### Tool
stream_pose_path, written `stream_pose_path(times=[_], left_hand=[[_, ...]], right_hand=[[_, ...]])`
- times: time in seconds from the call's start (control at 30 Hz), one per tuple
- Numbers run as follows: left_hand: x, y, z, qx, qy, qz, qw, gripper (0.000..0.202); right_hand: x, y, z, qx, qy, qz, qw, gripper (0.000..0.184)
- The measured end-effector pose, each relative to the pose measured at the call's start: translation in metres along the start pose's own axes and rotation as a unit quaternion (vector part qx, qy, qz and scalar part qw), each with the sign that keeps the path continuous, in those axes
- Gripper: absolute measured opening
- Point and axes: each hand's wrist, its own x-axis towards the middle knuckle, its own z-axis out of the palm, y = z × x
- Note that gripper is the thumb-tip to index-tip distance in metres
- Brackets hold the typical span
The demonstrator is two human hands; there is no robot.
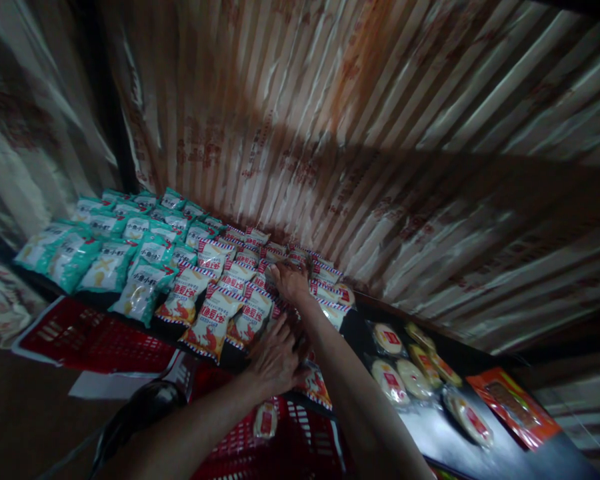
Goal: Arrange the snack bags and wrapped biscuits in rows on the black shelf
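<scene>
Teal pkts (140, 290) in rows at the L end of the dark shelf (365, 317), head view, and right beside them the red-and-white snack pkts (213, 323), several rows deep, w/ both hands in at their R side. R hand (293, 283) up top, fingers bent down over the back pkts; grip's blurred, can't tell if it's got hold of one. L hand (277, 357) lower, near the front edge, fingers part-spread and curved, nearest the front pkts; can't tell its hold either. Below the hands, a red basket (240, 453) w/ a small wrapped round (265, 421) showing. Over to the R: clear-wrapped round cakes (390, 383), then an orange pack (515, 403) lying flat. Corrugated wall (330, 133) behind, w/ faded red print.
</scene>
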Motion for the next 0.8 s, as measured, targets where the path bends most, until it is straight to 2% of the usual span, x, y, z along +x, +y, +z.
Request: stream_pose_path(times=[0.13,0.23,0.37,0.5,0.63,0.8], left_hand=[[0.000,0.001,0.001,-0.009,-0.008,-0.012,1.000,0.049],[0.001,0.002,0.000,-0.023,-0.006,-0.013,1.000,0.045],[0.002,0.002,-0.004,-0.046,0.013,-0.004,0.999,0.052],[0.001,0.004,-0.005,-0.055,0.022,0.001,0.998,0.059],[0.000,0.007,-0.005,-0.056,0.018,0.016,0.998,0.063],[0.000,0.009,-0.007,-0.056,-0.001,0.020,0.998,0.066]], right_hand=[[-0.009,0.002,-0.009,0.017,0.041,-0.011,0.999,0.046],[-0.027,0.015,-0.021,0.044,0.113,-0.011,0.993,0.048],[-0.072,0.042,-0.033,0.110,0.228,0.036,0.967,0.055],[-0.127,0.068,-0.025,0.174,0.305,0.140,0.926,0.062],[-0.164,0.076,-0.002,0.261,0.268,0.254,0.892,0.069],[-0.175,0.066,0.022,0.352,0.235,0.295,0.856,0.074]])
